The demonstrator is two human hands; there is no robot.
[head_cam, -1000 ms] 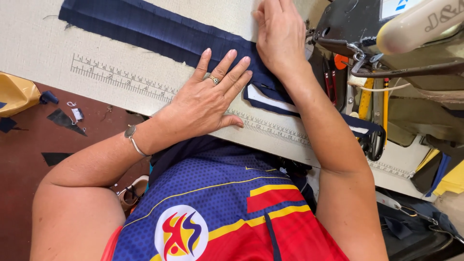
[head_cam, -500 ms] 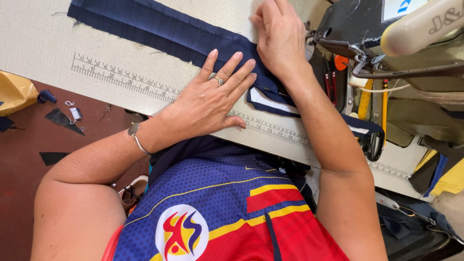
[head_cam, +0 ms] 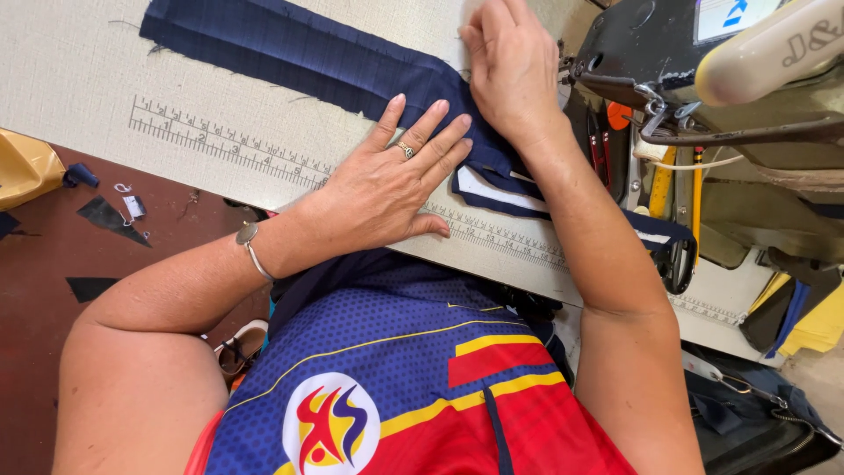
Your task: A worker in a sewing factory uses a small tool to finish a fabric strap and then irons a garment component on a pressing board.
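Both hands, the left hand and the right hand, lie open and flat on the soft, floppy dark blue cloth on the desk, best held by its edges.

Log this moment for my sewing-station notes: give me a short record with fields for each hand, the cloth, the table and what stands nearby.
left hand: flat, fingers spread, pressing the navy cloth strip near the table's front edge
right hand: flat on the same strip, close beside the sewing machine
navy cloth strip: long, lying across the table, white lining showing at the near end
table: pale top with a printed ruler along its front edge
sewing machine: dark, at the right
floor: dark fabric scraps
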